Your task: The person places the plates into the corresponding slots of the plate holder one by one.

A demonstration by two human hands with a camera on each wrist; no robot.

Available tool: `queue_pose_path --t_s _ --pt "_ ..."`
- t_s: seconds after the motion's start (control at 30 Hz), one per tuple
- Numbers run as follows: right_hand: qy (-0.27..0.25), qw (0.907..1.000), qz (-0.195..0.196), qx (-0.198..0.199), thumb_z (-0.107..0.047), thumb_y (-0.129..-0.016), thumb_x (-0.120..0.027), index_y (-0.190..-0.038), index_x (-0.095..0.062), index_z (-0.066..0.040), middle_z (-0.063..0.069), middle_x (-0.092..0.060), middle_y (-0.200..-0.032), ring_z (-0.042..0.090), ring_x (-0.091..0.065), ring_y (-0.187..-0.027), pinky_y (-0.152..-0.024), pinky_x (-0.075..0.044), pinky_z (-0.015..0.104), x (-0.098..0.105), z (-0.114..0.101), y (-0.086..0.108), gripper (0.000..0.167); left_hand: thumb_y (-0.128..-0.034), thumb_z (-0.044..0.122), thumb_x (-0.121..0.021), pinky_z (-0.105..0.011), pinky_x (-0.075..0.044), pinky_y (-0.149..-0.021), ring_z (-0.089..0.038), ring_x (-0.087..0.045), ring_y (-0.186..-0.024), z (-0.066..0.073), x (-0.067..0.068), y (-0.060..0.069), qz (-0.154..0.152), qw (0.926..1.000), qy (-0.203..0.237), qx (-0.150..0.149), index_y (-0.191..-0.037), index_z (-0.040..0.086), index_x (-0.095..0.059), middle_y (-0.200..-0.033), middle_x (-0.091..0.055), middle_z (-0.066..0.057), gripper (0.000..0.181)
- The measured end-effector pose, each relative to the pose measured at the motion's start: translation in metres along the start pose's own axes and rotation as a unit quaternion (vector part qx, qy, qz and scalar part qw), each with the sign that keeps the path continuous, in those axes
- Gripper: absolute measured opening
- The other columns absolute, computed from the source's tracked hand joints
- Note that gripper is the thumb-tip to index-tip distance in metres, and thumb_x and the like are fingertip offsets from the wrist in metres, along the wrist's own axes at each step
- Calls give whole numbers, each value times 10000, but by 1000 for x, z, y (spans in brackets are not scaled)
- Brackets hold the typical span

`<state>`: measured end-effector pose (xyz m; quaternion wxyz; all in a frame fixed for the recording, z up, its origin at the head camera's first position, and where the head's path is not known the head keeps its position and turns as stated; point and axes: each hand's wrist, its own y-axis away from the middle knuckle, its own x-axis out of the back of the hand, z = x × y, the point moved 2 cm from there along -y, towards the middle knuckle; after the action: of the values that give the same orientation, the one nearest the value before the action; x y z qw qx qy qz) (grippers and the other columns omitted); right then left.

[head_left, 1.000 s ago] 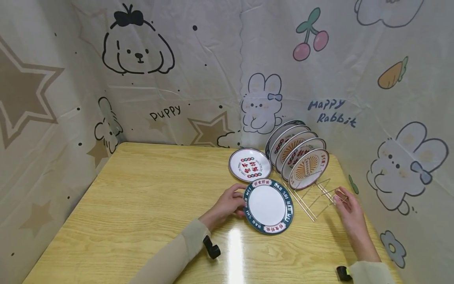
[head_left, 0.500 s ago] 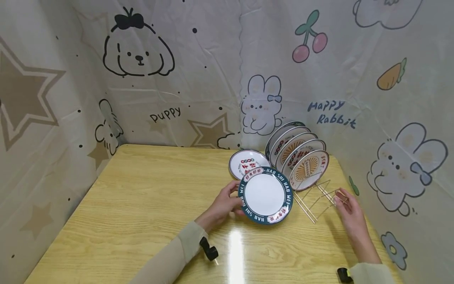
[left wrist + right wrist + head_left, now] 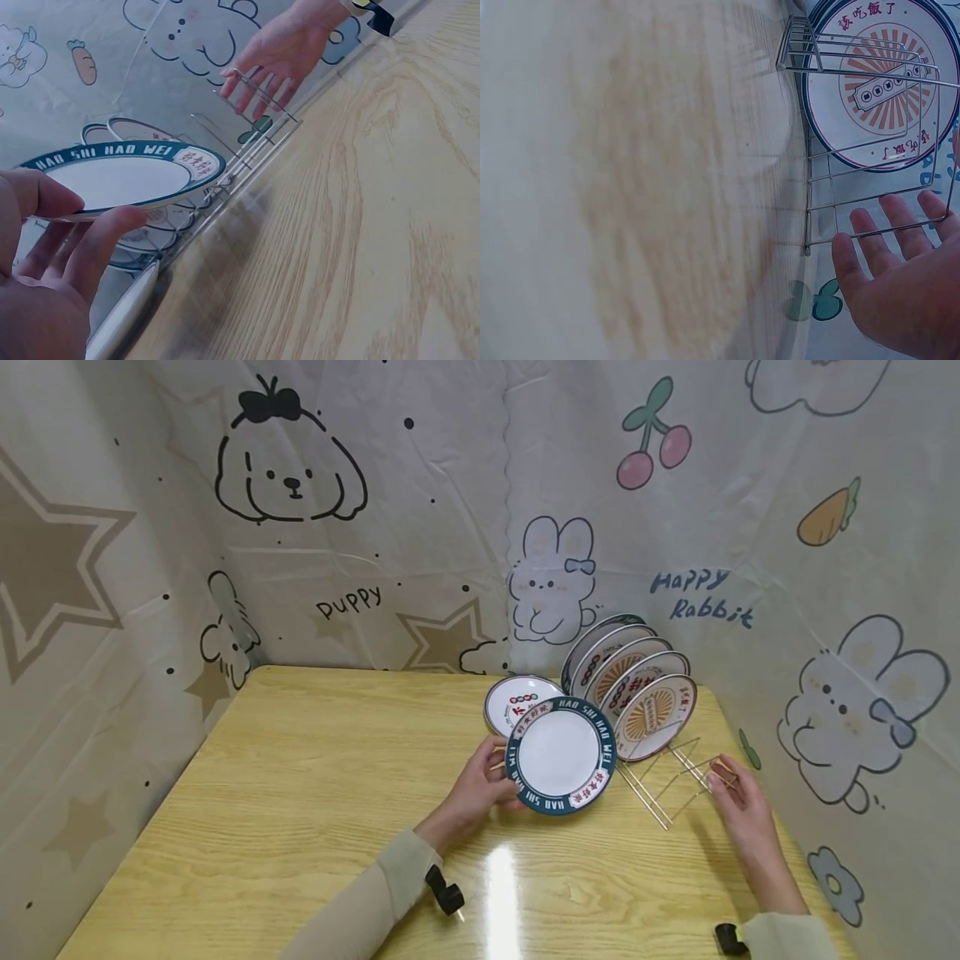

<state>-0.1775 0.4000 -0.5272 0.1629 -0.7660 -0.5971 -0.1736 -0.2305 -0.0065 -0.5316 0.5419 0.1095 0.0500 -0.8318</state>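
My left hand (image 3: pixel 472 789) pinches the left rim of a white plate with a dark green lettered border (image 3: pixel 558 752). In the left wrist view the thumb lies on top of this plate (image 3: pixel 124 180) and the fingers are beneath it; it is raised off the table. Behind it, a smaller white plate with red characters (image 3: pixel 506 697) is partly covered. My right hand (image 3: pixel 744 806) holds the near end of a gold-coloured wire dish rack (image 3: pixel 642 797). The right wrist view has the fingers (image 3: pixel 851 262) against its end wire. Several plates (image 3: pixel 652 720) stand tilted in the rack's far slots.
The wooden table (image 3: pixel 315 777) stretches to the left of the plates. A printed cloth (image 3: pixel 420 543) hangs behind and along both sides, close to the rack on the right. The rack's near wires stand between the front plate and my right hand.
My left hand has lifted the green-bordered plate up and away from me, turning it slightly, so it covers more of the small plate. My right hand stays on the rack.
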Motion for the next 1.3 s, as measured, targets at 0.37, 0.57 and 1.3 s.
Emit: queue_pose_path --t_s 0.37,0.57,1.3 --pt "-86 9999 -6 75 -377 -1100 -467 -1644 -217 -62 295 -344 -1616 -21 -415 -1346 -938 -383 -34 2 1 -1 677 -893 -162 -650 -389 -669 -815 -233 -613 -1199 4 -18 -1 -450 9982 90 -387 -1414 91 -446 -1455 -484 -173 614" --pt "-30 10000 37 30 -383 -1099 -466 -1645 -217 -67 288 -347 -1619 -13 -417 -1347 -961 -377 -34 2 1 -1 677 -899 -170 -645 -395 -666 -834 -192 -593 -1193 7 -30 -5 -627 9960 -138 -617 -1428 51 -437 -1438 -490 -177 609" --pt "-80 9998 119 139 -374 -1099 -474 -1634 -251 -61 306 -362 -1604 -111 -415 -1272 -993 -358 -36 0 -2 1 659 -863 -234 -623 -348 -666 -825 -238 -590 -1249 2 -65 -28 -627 9904 -368 -1172 -1390 -4 -495 -1473 -517 -211 589"
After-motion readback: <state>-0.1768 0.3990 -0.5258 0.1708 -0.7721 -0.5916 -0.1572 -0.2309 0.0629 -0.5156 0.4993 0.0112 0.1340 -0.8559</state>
